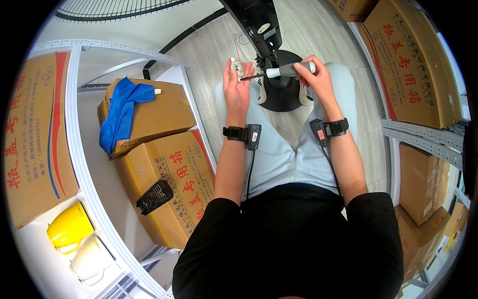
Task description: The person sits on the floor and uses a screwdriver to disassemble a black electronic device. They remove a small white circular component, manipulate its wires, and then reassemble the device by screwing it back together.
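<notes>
At one o'clock we see a screwdriver (281,71) with a smooth, matt plastic handle and a dark metal shaft (254,76). The small part (239,67) at twelve looks like clear, glossy plastic. Towards ten, we make out a towel (124,107) of matt, fleecy cloth over a cardboard box (167,107). At eight, the yellow mug (71,226) is glossy and smooth; the shelf (72,109) looks like painted metal. Below centre, we note denim trousers (271,172) and a matt cloth shirt (289,239).
</notes>
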### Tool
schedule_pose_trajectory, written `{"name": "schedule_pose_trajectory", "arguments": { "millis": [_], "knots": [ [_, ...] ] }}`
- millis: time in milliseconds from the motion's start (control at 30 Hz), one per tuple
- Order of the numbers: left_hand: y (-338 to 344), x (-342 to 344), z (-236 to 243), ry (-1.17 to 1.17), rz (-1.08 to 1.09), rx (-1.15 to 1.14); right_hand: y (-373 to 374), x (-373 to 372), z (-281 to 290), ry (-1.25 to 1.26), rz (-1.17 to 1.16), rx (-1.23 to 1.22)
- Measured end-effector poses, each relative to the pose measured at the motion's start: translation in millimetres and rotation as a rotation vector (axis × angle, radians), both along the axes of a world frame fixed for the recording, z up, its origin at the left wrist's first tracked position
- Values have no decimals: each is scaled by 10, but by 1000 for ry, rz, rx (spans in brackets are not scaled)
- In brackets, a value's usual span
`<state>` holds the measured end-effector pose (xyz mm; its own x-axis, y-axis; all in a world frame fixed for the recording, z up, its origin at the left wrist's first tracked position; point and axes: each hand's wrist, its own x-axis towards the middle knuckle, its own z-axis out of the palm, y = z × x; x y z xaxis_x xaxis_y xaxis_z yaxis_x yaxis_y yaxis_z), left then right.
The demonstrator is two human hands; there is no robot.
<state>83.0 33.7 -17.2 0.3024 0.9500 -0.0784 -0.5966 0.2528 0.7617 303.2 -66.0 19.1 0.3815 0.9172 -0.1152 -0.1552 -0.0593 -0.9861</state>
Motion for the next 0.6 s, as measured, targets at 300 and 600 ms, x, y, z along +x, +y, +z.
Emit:
{"name": "schedule_pose_trajectory", "arguments": {
  "millis": [300,600],
  "knots": [
    [-11,-12,16,-44,0,-11,4,-8,-96,-2,61,159],
    [-5,3,-25,-11,-2,1,17,-43,-32,-37,-79,59]
  ]
}}
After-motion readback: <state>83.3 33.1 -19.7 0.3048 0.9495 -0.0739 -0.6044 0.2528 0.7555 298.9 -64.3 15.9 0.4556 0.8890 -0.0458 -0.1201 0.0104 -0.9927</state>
